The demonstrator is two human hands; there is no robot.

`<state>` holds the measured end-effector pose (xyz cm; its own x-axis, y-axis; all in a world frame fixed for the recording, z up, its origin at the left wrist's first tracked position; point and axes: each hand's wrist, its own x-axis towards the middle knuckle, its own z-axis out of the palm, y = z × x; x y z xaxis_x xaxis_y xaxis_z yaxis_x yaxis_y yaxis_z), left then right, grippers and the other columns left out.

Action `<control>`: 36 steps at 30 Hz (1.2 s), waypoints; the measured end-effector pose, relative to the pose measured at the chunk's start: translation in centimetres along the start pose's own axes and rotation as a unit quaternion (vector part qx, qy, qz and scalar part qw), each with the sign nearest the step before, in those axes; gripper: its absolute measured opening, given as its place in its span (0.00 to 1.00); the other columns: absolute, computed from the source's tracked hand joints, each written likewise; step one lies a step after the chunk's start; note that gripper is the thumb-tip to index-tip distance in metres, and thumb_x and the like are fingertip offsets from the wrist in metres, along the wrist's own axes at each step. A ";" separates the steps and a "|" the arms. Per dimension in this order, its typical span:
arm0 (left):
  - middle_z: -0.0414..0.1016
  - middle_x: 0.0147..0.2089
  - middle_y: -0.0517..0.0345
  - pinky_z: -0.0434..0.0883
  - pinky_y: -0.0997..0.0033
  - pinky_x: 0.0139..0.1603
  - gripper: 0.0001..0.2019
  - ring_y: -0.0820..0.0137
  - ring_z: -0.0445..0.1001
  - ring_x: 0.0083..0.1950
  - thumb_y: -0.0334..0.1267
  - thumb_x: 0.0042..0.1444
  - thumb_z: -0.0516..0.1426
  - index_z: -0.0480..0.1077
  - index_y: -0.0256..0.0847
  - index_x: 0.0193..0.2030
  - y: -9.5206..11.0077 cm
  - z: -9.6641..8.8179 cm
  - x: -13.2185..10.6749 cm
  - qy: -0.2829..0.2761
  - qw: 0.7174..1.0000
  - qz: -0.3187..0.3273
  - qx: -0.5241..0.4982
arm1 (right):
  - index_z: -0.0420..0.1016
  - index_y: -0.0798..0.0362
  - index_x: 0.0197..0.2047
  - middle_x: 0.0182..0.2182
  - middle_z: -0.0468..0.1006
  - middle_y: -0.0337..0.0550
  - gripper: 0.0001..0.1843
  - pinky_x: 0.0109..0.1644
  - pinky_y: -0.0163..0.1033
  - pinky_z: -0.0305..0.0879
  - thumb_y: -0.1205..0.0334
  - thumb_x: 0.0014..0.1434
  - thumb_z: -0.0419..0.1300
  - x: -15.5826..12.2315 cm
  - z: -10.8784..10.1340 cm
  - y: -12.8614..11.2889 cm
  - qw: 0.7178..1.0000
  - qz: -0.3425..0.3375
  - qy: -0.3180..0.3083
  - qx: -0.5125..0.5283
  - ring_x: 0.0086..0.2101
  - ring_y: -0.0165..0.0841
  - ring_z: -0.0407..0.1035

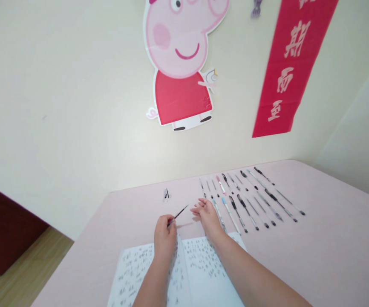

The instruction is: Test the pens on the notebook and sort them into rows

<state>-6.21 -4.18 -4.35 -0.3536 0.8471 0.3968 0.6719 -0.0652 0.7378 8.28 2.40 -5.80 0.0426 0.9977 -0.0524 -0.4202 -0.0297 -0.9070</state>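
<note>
Just past the far edge of the notebook [211, 292], a thin pen [181, 211] sits pinched in my left hand [165, 234], the nearer one, its long axis slanting away from the notebook and rightward. Its tip stops short of my right hand [207, 216], also past that edge, fingers loosely parted; whether they hold something small, I cannot tell.

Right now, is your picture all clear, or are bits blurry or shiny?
Head view: a pale glow brightens the wall; head view: a faint shadow falls on the pink table between the left hand and right hand; head view: writing in the notebook is too soft to read.
</note>
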 end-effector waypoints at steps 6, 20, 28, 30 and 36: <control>0.71 0.33 0.55 0.68 0.62 0.40 0.06 0.64 0.70 0.37 0.37 0.50 0.51 0.67 0.40 0.33 0.0 0.0 0.0 -0.007 1.000 0.006 0.005 | 0.70 0.51 0.41 0.34 0.74 0.43 0.21 0.40 0.39 0.66 0.54 0.43 0.65 -0.4 0.5 -1.2 0.994 0.061 -0.047 0.073 0.38 0.36 0.72; 0.70 0.33 0.55 0.68 0.63 0.41 0.06 0.64 0.70 0.38 0.35 0.50 0.51 0.67 0.41 0.33 -0.2 -0.1 -0.1 0.004 1.000 0.002 0.030 | 0.69 0.49 0.36 0.37 0.78 0.42 0.16 0.32 0.35 0.63 0.52 0.46 0.64 -1.0 0.4 -2.2 0.997 -0.003 -0.027 0.069 0.33 0.32 0.68; 0.70 0.34 0.55 0.68 0.62 0.41 0.06 0.64 0.70 0.38 0.34 0.51 0.50 0.67 0.41 0.33 -0.6 0.0 0.0 0.003 0.999 -0.001 0.048 | 0.70 0.49 0.36 0.36 0.77 0.41 0.14 0.45 0.39 0.62 0.56 0.47 0.65 -0.7 0.3 -1.8 0.991 -0.001 -0.029 0.132 0.39 0.32 0.69; 0.70 0.33 0.55 0.68 0.63 0.41 0.06 0.64 0.70 0.38 0.34 0.51 0.50 0.67 0.40 0.33 -0.5 0.0 0.0 0.000 0.999 -0.003 0.050 | 0.70 0.49 0.36 0.36 0.77 0.40 0.13 0.47 0.39 0.61 0.57 0.47 0.65 -0.7 0.3 -1.7 0.991 -0.005 -0.038 0.129 0.39 0.32 0.69; 0.70 0.34 0.54 0.68 0.63 0.41 0.06 0.64 0.70 0.38 0.34 0.50 0.50 0.67 0.40 0.33 -0.4 0.0 0.0 -0.002 0.999 -0.005 0.048 | 0.71 0.49 0.35 0.35 0.78 0.39 0.11 0.47 0.39 0.60 0.57 0.48 0.65 -0.8 0.5 -1.9 0.992 -0.025 -0.043 0.115 0.39 0.31 0.69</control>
<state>-6.52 -4.20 -4.67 -0.3584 0.8493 0.3875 0.7279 -0.0056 0.6856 8.59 1.65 -3.87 -0.0041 0.9994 0.0353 -0.6158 0.0253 -0.7875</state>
